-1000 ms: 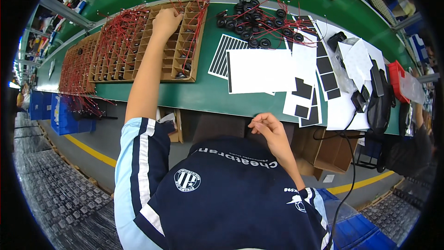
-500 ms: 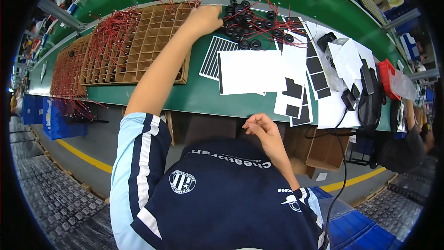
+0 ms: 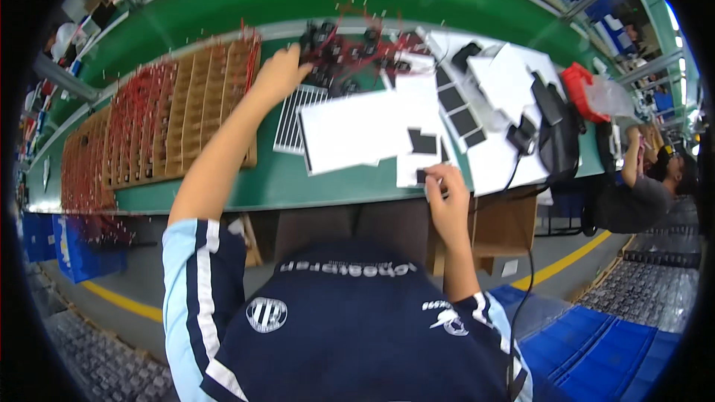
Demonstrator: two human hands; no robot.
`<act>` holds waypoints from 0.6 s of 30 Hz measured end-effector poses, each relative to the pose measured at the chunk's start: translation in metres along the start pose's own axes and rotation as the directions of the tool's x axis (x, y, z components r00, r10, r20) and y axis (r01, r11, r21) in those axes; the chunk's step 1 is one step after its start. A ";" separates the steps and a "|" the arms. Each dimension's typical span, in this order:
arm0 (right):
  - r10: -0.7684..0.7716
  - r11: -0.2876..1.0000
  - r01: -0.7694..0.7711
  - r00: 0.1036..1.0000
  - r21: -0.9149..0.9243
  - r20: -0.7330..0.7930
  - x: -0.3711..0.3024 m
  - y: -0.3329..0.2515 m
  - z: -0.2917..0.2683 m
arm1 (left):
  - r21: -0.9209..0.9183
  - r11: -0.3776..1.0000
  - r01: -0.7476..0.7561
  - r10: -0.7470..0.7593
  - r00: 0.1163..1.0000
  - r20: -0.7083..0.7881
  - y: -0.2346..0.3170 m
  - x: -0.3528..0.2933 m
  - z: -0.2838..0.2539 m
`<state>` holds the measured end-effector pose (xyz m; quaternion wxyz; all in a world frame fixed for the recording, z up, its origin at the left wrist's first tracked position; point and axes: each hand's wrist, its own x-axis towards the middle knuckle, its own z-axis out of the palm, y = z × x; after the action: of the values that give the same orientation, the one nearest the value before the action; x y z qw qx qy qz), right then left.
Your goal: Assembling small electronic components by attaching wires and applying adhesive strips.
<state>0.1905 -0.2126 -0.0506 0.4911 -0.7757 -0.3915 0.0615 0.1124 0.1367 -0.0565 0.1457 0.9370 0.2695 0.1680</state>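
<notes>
My left hand [image 3: 281, 73] reaches over the right end of a cardboard divider tray [image 3: 195, 104], next to a tangled pile of black round parts with red wires [image 3: 345, 56]. Its thumb and forefinger are spread, and nothing shows between them. Lower right, my right hand [image 3: 449, 197] rests at the near edge of a white sheet with black rectangular stickers [image 3: 423, 141]. Thumb and forefinger come close together beside a small black rectangle; what they pinch, if anything, is too small to tell. A blank white sheet [image 3: 357, 130] lies between my hands.
More divider cells filled with red-wired parts [image 3: 83, 156] stand at the left. A striped sheet [image 3: 289, 123] lies beside the tray. Rightward are a black device with a cable [image 3: 558, 134] and a red bin [image 3: 583, 93]. Another person [image 3: 644, 186] sits far right.
My view has shifted right. My left hand has turned, its thumb now spread from the forefinger. My right hand has moved from above my lap to the stickered sheet's near edge.
</notes>
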 end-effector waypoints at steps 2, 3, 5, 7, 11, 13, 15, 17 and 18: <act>-0.189 0.946 0.179 0.982 -0.271 -0.009 0.003 0.015 -0.005 | -0.051 0.998 0.030 -0.031 0.999 -0.020 0.007 -0.007 0.000; -0.184 0.915 0.182 0.982 -0.359 0.029 -0.001 0.029 -0.005 | -0.123 0.991 0.058 -0.056 0.998 0.017 0.007 -0.006 0.003; -0.192 0.856 0.219 0.976 -0.468 0.105 -0.008 0.033 -0.002 | -0.212 0.975 0.067 -0.061 0.997 0.036 0.000 -0.008 0.004; -0.234 0.820 0.257 0.966 -0.512 0.111 -0.014 0.033 0.005 | -0.247 0.969 0.028 -0.040 0.998 -0.046 -0.009 -0.016 0.006; -0.280 0.814 0.286 0.956 -0.505 0.089 -0.015 0.031 0.004 | -0.298 0.954 0.037 -0.052 0.998 -0.044 -0.006 -0.020 0.003; -0.282 0.824 0.284 0.956 -0.490 0.080 -0.010 0.031 0.004 | -0.306 0.948 0.091 -0.084 0.996 0.038 -0.003 -0.019 -0.001; -0.270 0.835 0.282 0.958 -0.472 0.094 -0.004 0.030 0.004 | -0.310 0.947 0.090 -0.076 0.996 0.056 -0.004 -0.018 0.003; -0.273 0.843 0.290 0.956 -0.454 0.103 0.002 0.028 0.003 | -0.312 0.946 0.093 -0.076 0.995 0.064 -0.003 -0.018 -0.001; -0.257 0.854 0.284 0.959 -0.436 0.122 0.005 0.028 0.002 | -0.316 0.946 0.078 -0.063 0.996 0.055 -0.001 -0.019 -0.005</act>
<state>0.2082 -0.2133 -0.0726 0.2907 -0.8030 -0.5146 -0.0771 0.0945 0.1282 -0.0574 0.3064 0.8946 0.2689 0.1830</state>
